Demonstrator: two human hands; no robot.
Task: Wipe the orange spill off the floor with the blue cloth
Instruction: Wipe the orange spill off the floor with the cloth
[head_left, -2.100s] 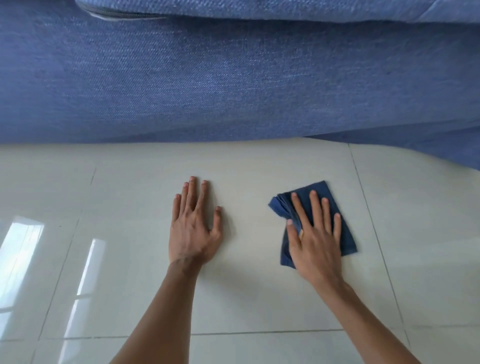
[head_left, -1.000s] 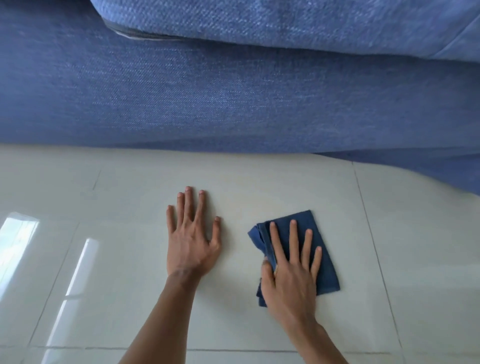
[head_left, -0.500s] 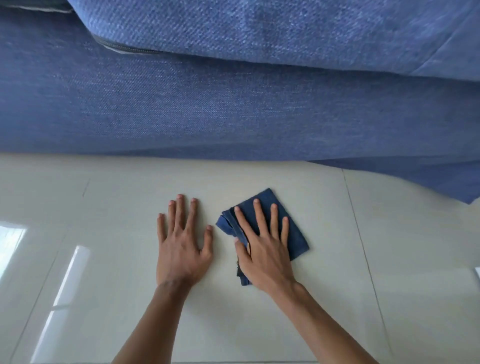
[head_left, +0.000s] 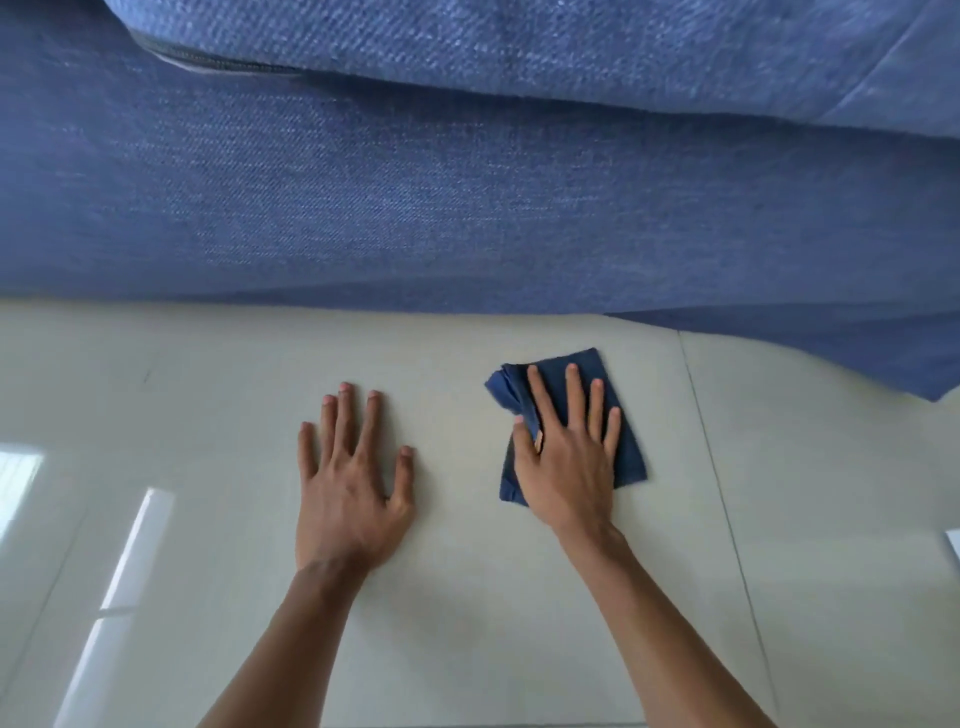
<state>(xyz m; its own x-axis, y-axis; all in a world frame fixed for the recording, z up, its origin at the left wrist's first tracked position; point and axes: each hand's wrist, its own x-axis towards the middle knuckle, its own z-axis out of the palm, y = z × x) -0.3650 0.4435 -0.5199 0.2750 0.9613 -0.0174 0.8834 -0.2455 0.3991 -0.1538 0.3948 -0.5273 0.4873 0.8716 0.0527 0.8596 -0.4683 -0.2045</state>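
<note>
A folded dark blue cloth (head_left: 626, 447) lies flat on the pale tiled floor (head_left: 467, 623). My right hand (head_left: 566, 457) presses down on it with fingers spread, the thumb against its bunched left edge. My left hand (head_left: 348, 483) rests flat on the bare tile to the left of the cloth, fingers apart, holding nothing. No orange spill shows on the floor around the cloth; whatever is under the cloth is hidden.
A blue fabric sofa (head_left: 467, 182) fills the top half of the view, its lower edge just beyond the cloth. Grout lines (head_left: 727, 519) run to the right of my right hand. Window light reflects on the tiles at lower left (head_left: 130, 561).
My right hand has slid the cloth to the right, away from my left hand, after sweeping it left in the earlier frames. My left hand stayed planted.
</note>
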